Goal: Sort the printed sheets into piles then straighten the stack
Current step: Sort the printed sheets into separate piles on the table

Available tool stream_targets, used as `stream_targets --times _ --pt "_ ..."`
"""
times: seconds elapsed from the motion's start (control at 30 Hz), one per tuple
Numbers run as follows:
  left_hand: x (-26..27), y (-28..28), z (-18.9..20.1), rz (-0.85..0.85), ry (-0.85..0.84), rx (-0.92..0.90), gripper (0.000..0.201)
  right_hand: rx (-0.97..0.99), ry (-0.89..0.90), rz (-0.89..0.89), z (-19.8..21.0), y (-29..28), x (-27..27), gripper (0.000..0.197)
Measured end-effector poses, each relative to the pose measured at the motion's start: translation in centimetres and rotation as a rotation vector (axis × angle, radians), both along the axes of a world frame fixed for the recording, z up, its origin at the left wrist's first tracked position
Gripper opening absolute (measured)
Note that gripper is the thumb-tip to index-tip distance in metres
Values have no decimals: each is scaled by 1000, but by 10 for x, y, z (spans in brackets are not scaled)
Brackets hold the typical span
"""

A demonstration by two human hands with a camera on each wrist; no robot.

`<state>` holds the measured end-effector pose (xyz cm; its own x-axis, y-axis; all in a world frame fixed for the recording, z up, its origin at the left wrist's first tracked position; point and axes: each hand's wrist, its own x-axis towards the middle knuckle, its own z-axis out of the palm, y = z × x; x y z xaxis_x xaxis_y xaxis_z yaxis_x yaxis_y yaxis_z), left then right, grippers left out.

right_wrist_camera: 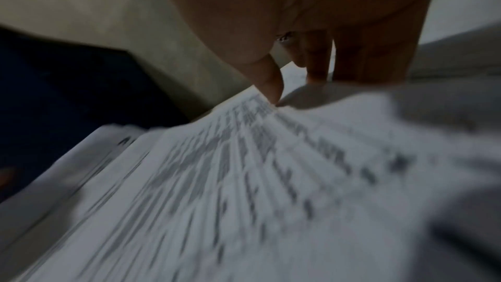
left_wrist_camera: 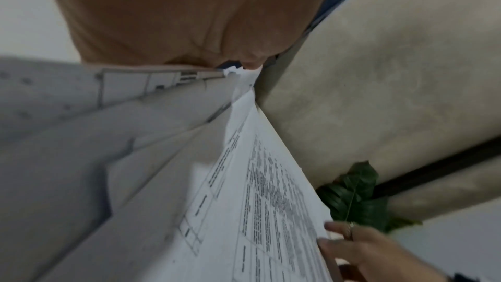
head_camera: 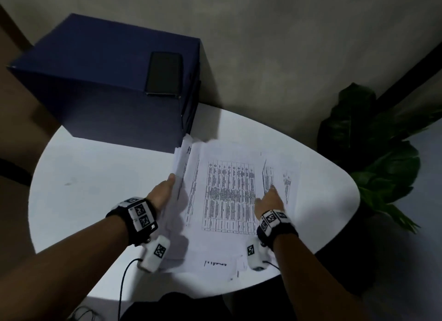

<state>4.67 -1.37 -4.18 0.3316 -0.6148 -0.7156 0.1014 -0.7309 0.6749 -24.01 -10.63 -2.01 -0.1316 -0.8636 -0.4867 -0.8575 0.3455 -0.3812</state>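
Observation:
Several printed sheets (head_camera: 229,196) lie fanned out in a loose stack in the middle of a white round table (head_camera: 95,189); the top sheet carries a dense table of text. My left hand (head_camera: 162,191) holds the stack's left edge, which is lifted, with the thumb along it and the fingers hidden under the paper. My right hand (head_camera: 269,201) pinches the top sheet's right edge: in the right wrist view the thumb tip (right_wrist_camera: 273,93) presses on the sheet (right_wrist_camera: 244,179) and the fingers drop behind its raised edge. The left wrist view shows the sheets (left_wrist_camera: 271,211) and my right hand (left_wrist_camera: 366,250).
A dark blue box (head_camera: 107,81) stands at the table's back left, touching the sheets' far corner, with a black phone (head_camera: 165,73) on top. A leafy plant (head_camera: 373,153) stands off the table's right side. A black cable (head_camera: 123,284) hangs from my left wrist.

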Motion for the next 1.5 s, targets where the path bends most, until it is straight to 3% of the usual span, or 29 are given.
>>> stream_targets --times 0.03,0.13,0.23,0.3,0.4,0.5,0.6,0.77,0.87,0.9,0.97,1.17,1.23,1.4,1.5 --pt "-6 -3 6 -62 -14 23 110 1 17 64 -4 7 7 62" --pt "-33 -7 25 -256 -253 123 77 25 -16 201 -10 25 27 61" --pt "-38 -9 24 -306 -459 55 36 4 -90 152 -12 31 27 59" --pt "-31 -8 28 -290 -511 -30 28 13 -185 79 -11 31 18 66" --pt "-20 0 53 -240 -462 -231 25 -11 -283 -35 1 27 2 80" --pt "-5 10 82 -162 -221 -454 22 -59 -541 -67 31 23 -5 84" --pt "3 12 117 -155 -104 -590 28 -132 -856 -98 74 20 -1 59" --pt "-4 3 167 -118 -57 -813 35 -447 -1031 -82 147 22 6 12" --pt "-15 -4 187 -89 -161 -941 35 -661 -1086 -113 176 20 4 14" --pt "-18 -6 187 -77 -188 -968 35 -706 -1110 -114 182 20 4 23" --pt "-22 -7 182 -92 -218 -975 37 -726 -1125 -93 188 21 3 40" --pt "-31 -11 136 -208 -228 -785 52 -621 -984 -89 163 12 -1 38" --pt "-36 -15 127 -220 -256 -774 45 -519 -951 -129 149 9 2 44" --pt "-35 -28 125 -30 -195 -782 29 -537 -974 -181 139 9 4 33" --pt "-34 -24 115 -43 -158 -747 42 -424 -990 -175 125 13 5 37"
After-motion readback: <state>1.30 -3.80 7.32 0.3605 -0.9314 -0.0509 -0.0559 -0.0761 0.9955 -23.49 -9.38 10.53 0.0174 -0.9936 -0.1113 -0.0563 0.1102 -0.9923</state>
